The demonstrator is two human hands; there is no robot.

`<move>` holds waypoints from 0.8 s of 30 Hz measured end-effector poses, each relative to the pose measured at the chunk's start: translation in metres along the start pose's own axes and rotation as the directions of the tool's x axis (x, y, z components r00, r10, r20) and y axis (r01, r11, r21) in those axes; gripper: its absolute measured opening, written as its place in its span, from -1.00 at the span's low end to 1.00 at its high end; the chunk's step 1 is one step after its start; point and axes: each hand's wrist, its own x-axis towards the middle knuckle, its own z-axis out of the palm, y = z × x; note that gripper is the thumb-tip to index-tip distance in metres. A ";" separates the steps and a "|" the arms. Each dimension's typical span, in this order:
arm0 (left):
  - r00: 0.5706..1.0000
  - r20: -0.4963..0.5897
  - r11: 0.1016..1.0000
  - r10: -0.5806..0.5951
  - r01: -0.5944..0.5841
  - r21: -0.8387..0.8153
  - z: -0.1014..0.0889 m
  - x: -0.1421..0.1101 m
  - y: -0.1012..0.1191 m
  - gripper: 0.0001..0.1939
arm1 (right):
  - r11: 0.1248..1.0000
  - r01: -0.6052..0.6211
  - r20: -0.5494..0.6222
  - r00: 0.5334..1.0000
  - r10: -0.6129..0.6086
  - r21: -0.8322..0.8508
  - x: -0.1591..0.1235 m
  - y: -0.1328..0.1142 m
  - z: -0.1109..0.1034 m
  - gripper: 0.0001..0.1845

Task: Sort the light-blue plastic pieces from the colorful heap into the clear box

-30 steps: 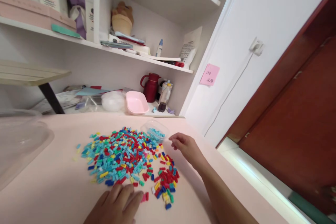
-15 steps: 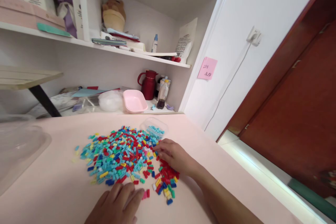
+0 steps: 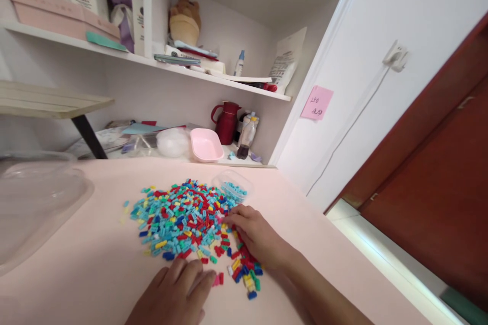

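A wide heap of small plastic building bricks [image 3: 179, 221], mostly light blue and red, covers the middle of the pink tabletop. My right hand [image 3: 257, 236] reaches to the heap's right edge, thumb and index finger brought together beside a pink brick [image 3: 220, 219]; whether they grip it cannot be made out. Beneath that palm, partly hidden, lie red bricks [image 3: 247, 256]. My left hand [image 3: 173, 294] lies on the table at the near edge, fingers loosely bent and apart, holding nothing. Close to its fingertips are a pink and a red brick [image 3: 220, 278].
Behind the heap stands a clear tub [image 3: 233, 186] with light-blue bricks. Transparent containers [image 3: 41, 198] occupy the left side. Along the back are a pink basin [image 3: 206, 145], a red jug [image 3: 227, 123] and a bottle [image 3: 247, 138], under a loaded shelf [image 3: 213, 77].
The view has swung left, so everything sits further right in the picture. My right fingertips have moved slightly left, up to the pink brick. My left hand stays near the same spot.
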 end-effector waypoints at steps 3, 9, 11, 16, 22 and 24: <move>1.000 0.006 1.000 -0.011 0.011 -0.015 -0.002 -0.002 0.002 -0.35 | 0.999 -0.005 0.025 1.000 0.003 0.052 -0.002 -0.001 -0.003 -0.61; 1.000 0.001 0.999 -0.006 0.006 -0.039 -0.002 -0.003 0.004 -0.34 | 0.999 -0.004 0.052 0.999 0.001 0.052 -0.002 -0.011 -0.007 -0.61; 1.000 -0.021 0.999 0.009 -0.009 -0.032 0.000 -0.003 0.002 -0.35 | 0.998 -0.011 0.086 0.996 0.006 0.059 -0.002 -0.015 -0.008 -0.64; 0.992 -0.115 0.998 0.058 -0.060 -0.014 0.011 -0.006 -0.003 -0.43 | 0.995 -0.032 0.096 0.995 0.023 0.089 -0.004 -0.022 -0.011 -0.66; 0.990 -0.118 0.997 0.072 -0.069 0.028 0.012 -0.007 -0.004 -0.43 | 0.997 -0.039 0.140 0.990 0.029 0.072 -0.003 -0.024 -0.007 -0.65; 0.992 -0.108 0.997 0.072 -0.070 0.023 0.009 -0.007 -0.002 -0.42 | 0.993 -0.099 0.143 0.986 0.089 0.062 -0.004 -0.022 -0.008 -0.67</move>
